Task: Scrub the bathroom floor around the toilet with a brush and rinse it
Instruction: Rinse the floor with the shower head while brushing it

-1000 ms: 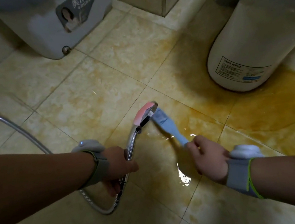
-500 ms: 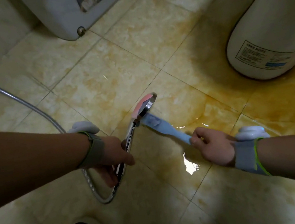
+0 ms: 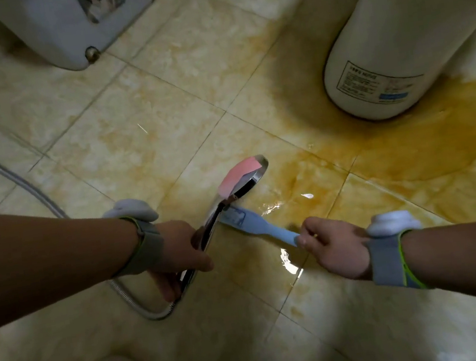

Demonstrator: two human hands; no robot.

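Pale blue brush (image 3: 252, 225), flat tapering handle

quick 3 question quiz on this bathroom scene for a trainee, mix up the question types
1. True or false: the left hand grips the chrome shower head with a pink face.
2. Who or what holds the light blue plastic brush? A) the right hand B) the left hand C) nothing, it lies loose
3. Fill in: the orange-brown stain on the beige tiled floor spreads from the base of the white ceramic ____.

Key: 1 true; 2 A; 3 toilet
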